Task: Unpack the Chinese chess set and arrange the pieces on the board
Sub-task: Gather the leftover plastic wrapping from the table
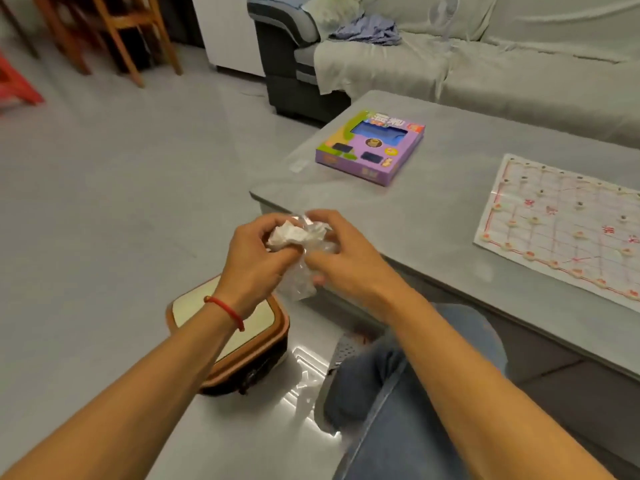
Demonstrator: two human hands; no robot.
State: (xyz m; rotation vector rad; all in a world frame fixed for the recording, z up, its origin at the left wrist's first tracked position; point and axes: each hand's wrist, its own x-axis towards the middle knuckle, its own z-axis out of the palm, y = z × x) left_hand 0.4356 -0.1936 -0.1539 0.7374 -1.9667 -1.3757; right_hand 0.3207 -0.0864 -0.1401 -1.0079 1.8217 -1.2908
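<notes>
Both hands are raised over the floor, left of the grey table. My left hand grips a crumpled white paper wad. My right hand pinches a clear plastic bag that hangs down between the hands. The paper chess board lies flat on the table at the right, with several round pale pieces standing on its lines. The purple game box sits open-faced at the table's far left corner.
A brown-rimmed low stool stands on the floor under my left forearm. My knee in jeans is at the bottom centre. A covered sofa runs behind the table. Wooden chairs stand at the far left.
</notes>
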